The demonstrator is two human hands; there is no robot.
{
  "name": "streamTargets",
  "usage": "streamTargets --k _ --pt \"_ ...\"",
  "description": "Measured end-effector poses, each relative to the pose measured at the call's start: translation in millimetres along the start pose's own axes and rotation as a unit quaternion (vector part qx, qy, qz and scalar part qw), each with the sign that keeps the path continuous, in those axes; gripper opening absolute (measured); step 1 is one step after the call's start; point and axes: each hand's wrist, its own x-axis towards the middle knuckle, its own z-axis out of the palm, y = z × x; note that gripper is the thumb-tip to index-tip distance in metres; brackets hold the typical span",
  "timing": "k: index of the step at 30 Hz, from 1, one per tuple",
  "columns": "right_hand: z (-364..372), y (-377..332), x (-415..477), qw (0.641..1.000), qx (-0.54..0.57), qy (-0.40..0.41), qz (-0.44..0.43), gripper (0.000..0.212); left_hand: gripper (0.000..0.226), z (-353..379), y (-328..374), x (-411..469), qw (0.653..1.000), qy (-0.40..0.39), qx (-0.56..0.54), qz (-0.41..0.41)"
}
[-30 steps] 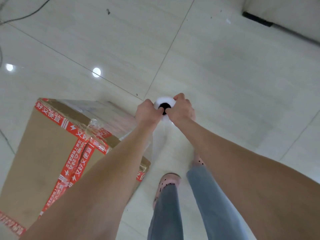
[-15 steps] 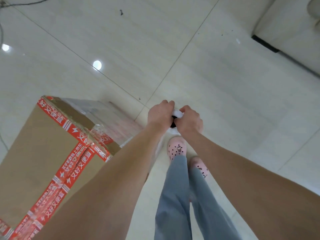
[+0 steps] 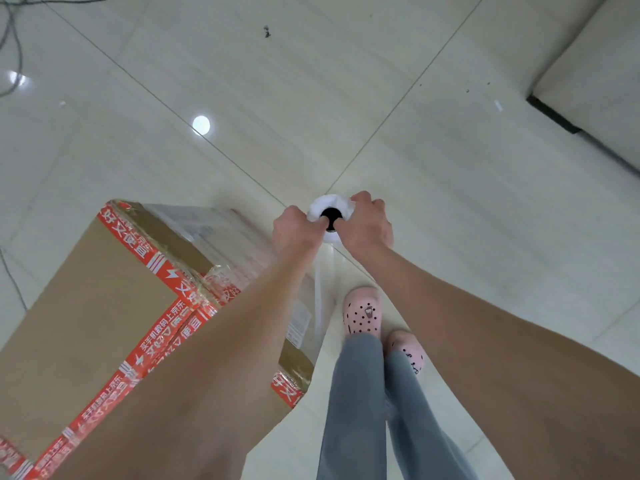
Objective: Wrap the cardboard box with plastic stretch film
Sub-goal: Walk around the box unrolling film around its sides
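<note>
Head view: the fingers [image 3: 362, 199] of the right hand [image 3: 367, 225] and those of the left hand [image 3: 296, 232] are curled around the top of the upright stretch film roll [image 3: 325, 203]. A film sheet [image 3: 323, 306] is stretched from it to the near right side of the cardboard box [image 3: 104, 306], which stands left on the tiled floor [image 3: 450, 202]. Pink shoes [image 3: 362, 315] are seen just right of the box.

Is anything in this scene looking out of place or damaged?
Only a small thing: the stretch film lies bunched and wrinkled at the top edge of the cardboard box, beside the red tape, not flat. Nothing looks damaged or spilled.
</note>
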Motion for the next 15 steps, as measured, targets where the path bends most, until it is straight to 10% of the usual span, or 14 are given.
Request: streamTargets --k 9,15 --pt "16 -16 10 0.999 0.039 0.012 0.033 0.033 0.028 -14 13 20 0.944 -0.032 0.216 0.248" --pt "15 -32 20 0.999 -0.027 0.033 -0.018 0.026 0.018 -29 23 41 0.936 -0.023 0.243 0.255"
